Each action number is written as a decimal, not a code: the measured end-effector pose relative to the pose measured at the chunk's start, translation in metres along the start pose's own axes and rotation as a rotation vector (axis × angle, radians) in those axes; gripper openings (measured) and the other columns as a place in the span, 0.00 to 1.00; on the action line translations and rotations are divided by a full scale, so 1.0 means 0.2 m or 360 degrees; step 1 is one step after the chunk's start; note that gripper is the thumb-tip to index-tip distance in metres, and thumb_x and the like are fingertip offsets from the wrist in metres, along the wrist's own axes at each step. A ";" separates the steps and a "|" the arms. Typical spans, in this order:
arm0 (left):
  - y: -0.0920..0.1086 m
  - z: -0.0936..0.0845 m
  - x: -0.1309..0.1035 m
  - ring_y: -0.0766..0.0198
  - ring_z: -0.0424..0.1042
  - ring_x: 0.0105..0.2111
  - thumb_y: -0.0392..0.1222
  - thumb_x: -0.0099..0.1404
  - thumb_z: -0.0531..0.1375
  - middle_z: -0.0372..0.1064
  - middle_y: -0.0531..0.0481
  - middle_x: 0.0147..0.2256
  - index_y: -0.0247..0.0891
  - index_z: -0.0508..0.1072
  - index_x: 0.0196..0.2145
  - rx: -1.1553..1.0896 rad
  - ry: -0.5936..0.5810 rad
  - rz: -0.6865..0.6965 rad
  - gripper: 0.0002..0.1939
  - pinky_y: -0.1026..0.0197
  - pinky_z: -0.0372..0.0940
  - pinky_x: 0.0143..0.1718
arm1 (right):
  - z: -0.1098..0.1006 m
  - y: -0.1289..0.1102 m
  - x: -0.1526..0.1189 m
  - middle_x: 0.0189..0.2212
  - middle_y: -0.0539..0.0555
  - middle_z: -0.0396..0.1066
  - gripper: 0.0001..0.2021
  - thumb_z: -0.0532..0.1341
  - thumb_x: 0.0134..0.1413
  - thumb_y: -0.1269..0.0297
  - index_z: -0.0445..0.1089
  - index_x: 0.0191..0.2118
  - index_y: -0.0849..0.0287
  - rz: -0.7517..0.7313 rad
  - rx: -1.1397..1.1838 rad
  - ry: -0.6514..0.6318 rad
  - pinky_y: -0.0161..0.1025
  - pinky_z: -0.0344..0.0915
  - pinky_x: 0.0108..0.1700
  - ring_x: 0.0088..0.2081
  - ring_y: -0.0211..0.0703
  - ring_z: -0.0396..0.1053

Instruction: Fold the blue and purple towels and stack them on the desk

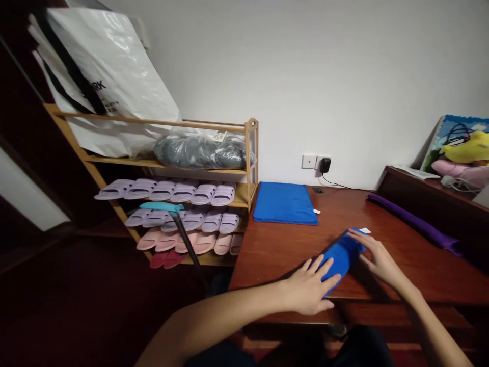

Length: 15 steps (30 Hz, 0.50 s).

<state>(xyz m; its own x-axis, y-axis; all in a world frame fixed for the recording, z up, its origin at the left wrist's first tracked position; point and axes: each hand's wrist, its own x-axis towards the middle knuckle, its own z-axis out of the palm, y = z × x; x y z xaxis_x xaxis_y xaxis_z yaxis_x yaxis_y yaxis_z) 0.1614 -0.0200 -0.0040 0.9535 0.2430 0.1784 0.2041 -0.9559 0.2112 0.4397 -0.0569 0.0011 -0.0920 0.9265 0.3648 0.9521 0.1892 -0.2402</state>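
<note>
A blue folded cloth [341,257] lies slantwise near the front of the brown desk, with a white tag [365,230] at its far end. My left hand [311,288] rests on its near end, palm down with the fingers spread. At the far end, my right hand [376,255] touches the cloth with its fingers stretched out and its thumb apart. Farther back on the desk lies a larger flat blue cloth [284,203], squarely folded, with a small white tag at its right edge.
Left of the desk [278,244] stands a wooden rack [251,153] with rows of lilac and pink slippers and a large white bag [114,66]. A turquoise-topped pole [187,239] leans before it. A purple cloth [414,221] lies along the right ledge. A black plug [325,165] sits in the wall.
</note>
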 end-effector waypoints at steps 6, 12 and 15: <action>-0.05 -0.01 -0.06 0.45 0.43 0.64 0.40 0.69 0.49 0.44 0.41 0.65 0.42 0.51 0.63 0.0148 -0.0014 0.0083 0.26 0.42 0.55 0.57 | 0.22 0.21 0.01 0.61 0.57 0.55 0.31 0.45 0.50 0.72 0.56 0.61 0.52 0.0132 -0.0495 -0.0187 0.58 0.50 0.55 0.62 0.49 0.51; -0.32 -0.14 -0.27 0.59 0.40 0.65 0.30 0.64 0.50 0.44 0.51 0.65 0.42 0.41 0.66 0.0064 -0.0080 0.0047 0.36 0.53 0.47 0.63 | 0.14 0.05 -0.10 0.53 0.58 0.64 0.26 0.50 0.56 0.60 0.55 0.61 0.51 -0.0082 -0.0474 -0.0181 0.57 0.49 0.55 0.53 0.49 0.61; -0.46 -0.15 -0.34 0.61 0.42 0.65 0.25 0.60 0.48 0.44 0.50 0.65 0.42 0.45 0.66 0.0195 0.0012 -0.0108 0.38 0.54 0.45 0.63 | 0.14 -0.03 -0.15 0.50 0.57 0.67 0.25 0.51 0.58 0.55 0.53 0.61 0.51 -0.0172 -0.0395 -0.0136 0.56 0.49 0.56 0.49 0.47 0.65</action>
<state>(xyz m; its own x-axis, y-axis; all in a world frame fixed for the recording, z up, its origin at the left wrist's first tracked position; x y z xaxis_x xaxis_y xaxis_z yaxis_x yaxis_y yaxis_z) 0.0704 0.0557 -0.0072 0.9351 0.3082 0.1749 0.2937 -0.9502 0.1042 0.4285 -0.0766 -0.0339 -0.2110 0.9313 0.2968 0.9768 0.2126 0.0275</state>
